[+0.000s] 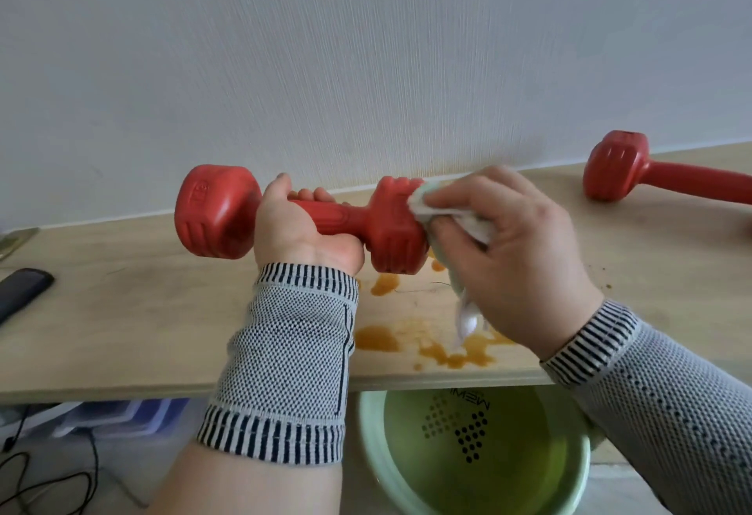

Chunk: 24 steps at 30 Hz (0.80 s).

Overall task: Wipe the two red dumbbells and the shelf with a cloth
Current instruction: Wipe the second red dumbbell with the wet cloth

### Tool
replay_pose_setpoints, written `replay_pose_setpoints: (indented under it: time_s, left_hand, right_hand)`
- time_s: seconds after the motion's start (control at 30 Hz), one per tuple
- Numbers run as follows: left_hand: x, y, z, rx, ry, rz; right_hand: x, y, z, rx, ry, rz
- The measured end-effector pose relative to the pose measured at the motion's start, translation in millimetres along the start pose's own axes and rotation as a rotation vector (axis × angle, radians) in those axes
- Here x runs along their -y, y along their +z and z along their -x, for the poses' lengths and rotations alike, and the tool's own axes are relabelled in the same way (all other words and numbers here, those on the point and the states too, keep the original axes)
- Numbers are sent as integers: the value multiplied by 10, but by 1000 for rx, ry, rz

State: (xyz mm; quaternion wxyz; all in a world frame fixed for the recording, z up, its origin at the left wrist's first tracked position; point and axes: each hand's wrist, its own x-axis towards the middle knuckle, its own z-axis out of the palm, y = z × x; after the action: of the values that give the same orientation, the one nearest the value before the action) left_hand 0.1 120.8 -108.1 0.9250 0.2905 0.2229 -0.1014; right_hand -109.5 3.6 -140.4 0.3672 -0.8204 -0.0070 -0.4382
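— Head view caught it mid-wipe, right? What was the left hand [303, 225] doing?

— Its fingers [309, 194] were wrapped tight round the handle of the held dumbbell [301, 217], keeping it level and lifted just above the shelf [142, 311], centre of the frame. I'd judge that was to free the end heads for wiping all round.

— And the right hand [517, 254]?

— Its fingers were pinched on a pale cloth [431, 211], pressing it against the dumbbell's right-hand head. A tail of the cloth hung down toward the shelf.

— Where was the other one?

— The second dumbbell [635, 174] lay on the shelf at the right edge of the frame, well apart from both hands, partly cut off. Untouched, as far as I could tell.

— The shelf itself?

— Not yet wiped, I'd say: orange-brown spill patches [378, 337] sat directly below the hands. A green basin [370, 433] stood underneath the shelf's front edge, probably for rinsing. A dark object [20, 290] lay at the left edge.
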Motion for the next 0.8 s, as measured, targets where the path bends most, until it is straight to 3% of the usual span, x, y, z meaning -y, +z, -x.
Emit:
replay_pose_setpoints:
  time_s: [0.17, 0.3, 0.5, 0.7, 0.8]
  left_hand:
    - [26, -25, 4, 2, 72, -42]
    - [56, -3, 60, -1, 122, -43]
    - [67, -17, 37, 26, 104, -57]
    - [27, -9, 5, 81, 105, -47]
    - [26, -18, -39, 93, 80, -40]
  right_hand:
    - [23, 78, 73, 101, -217, 154]
    - [-56, 55, 30, 50, -148, 134]
    - [-44, 127, 89, 137, -229, 158]
    - [-232, -142, -122, 44, -5, 106]
    - [-153, -116, -71, 78, -74, 88]
